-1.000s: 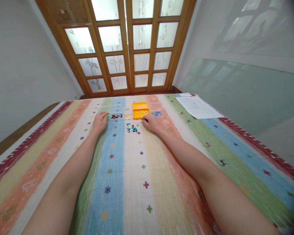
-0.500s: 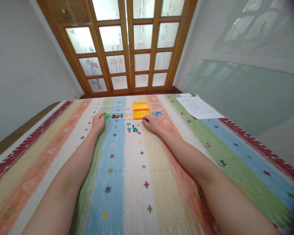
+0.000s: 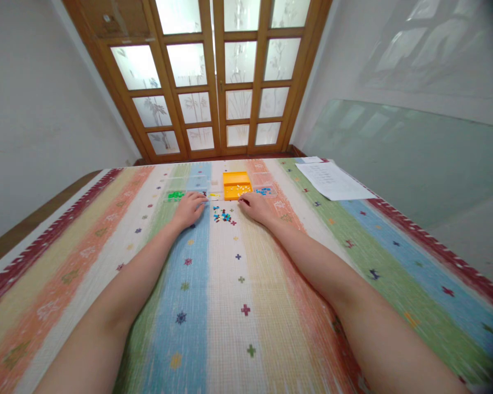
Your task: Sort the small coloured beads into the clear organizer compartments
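My left hand is over the front of the clear box of dark brown pieces, most of which it hides. Its fingers are stretched to the right and slightly apart, with nothing visible in them. At the front right corner of the yellow box, my right hand rests with fingers pinched together; whatever they hold is too small to make out. White bits lie inside the yellow box. A small pile of mixed blue, brown and green pieces lies on the cloth between my hands.
Green pieces sit in a clear box left of my left hand. Yellow pieces are beside the yellow box, blue pieces in a clear box on its right. A written paper sheet lies on the striped tablecloth.
My left hand has moved right, from the green pieces to the box of dark brown pieces, and its fingers have spread. My right hand has stayed in place.
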Demonstrator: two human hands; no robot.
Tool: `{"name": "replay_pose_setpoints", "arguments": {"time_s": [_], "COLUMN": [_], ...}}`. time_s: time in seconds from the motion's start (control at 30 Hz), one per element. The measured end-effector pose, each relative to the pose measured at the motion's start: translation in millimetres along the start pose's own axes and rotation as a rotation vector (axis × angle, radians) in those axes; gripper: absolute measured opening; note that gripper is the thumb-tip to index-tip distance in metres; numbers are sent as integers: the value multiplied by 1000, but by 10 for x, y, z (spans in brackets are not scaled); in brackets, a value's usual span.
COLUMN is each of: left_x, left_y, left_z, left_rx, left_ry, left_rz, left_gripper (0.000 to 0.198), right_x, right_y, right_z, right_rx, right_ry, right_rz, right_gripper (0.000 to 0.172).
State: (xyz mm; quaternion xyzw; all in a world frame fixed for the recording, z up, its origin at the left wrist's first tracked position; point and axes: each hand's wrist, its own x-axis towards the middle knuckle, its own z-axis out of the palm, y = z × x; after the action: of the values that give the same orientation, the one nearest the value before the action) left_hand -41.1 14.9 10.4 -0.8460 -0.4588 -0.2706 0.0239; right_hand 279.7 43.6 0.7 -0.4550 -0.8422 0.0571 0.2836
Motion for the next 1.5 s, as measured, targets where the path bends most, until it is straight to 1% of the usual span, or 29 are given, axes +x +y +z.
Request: {"name": "replay_pose_setpoints", "arguments": {"time_s": [0.07,0.17,0.3,0.4,0.53,0.63,0.77,0.87,1.03,1.13,1.23,1.5], "left_x": [15,23,25,31,42,44,38,31,18,14,15,19], "left_y": [137,269,331,370,456,506,521,513,491,481,486,554], "left_z": [20,39,53,64,73,71,78,98,135,145,142,114], "left_rx": [11,29,3,-15,-15,-16,-23,-28,-25,-9,0,-1], "left_ry": [-60,-111,-152,-185,-216,-225,-238,-230,-201,-188,-188,-196], "left_rz": [97,171,178,192,223,223,224,229,213,186,172,210], "left_gripper": [32,33,34,36,39,41,43,42,38,36,35,36], "right_x": [3,8,9,7,2,-5,-17,-32,-55,-61,-62,-58], "right_y": [-8,-26,-35,-24,-8,-10,-59,-137,-273,-312,-315,-281], "right_z": [-6,-21,-24,-11,11,38,85,93,60,56,67,80], "right_rx": [5,-2,-4,-9,-2,59,131,137,69,32,12,31], "right_ry": [-2,-11,-21,-12,0,-36,-104,-135,-150,-160,-163,-142], "right_rz": [3,12,19,-5,-70,-158,-278,-328,-304,-289,-277,-274], "right_gripper": [20,20,20,19,18,18,21,20,24,26,22,16]}}
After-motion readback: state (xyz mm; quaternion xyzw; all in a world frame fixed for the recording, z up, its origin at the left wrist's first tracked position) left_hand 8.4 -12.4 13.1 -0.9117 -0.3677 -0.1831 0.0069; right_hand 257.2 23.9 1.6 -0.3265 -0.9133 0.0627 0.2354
